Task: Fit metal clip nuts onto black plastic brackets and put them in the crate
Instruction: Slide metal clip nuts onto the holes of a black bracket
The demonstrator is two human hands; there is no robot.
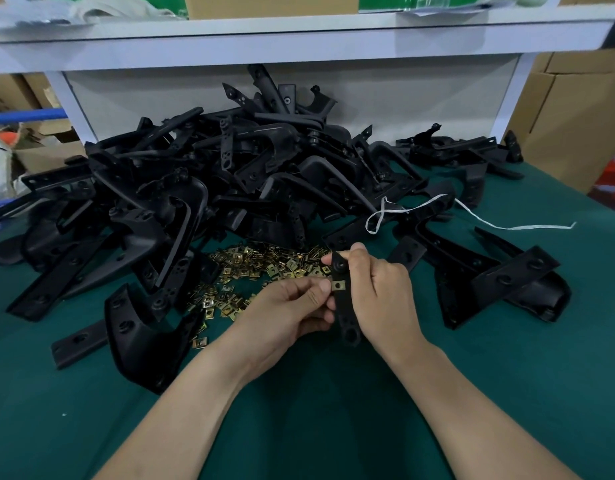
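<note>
Clip nut (338, 285), brass-coloured with a square hole, sits against the edge of a narrow black bracket (344, 299) between the two hands, about midway along the strip. The right hand (378, 292) grips the bracket with curled fingers, holding it nearly upright with one end poking above the thumb. The left hand (295, 306) pinches the nut from the side, thumb and forefinger closed on it. This looks like the fitting step, with the nut being slid over the bracket's edge; whether it is fully seated cannot be told. Next it likely needs a firm sideways push until the hole lines up with the bracket's hole. Just beyond the hands lies a scatter of loose clip nuts (261, 268), and farther off a heap of brackets (202, 174). No crate is in sight.
</note>
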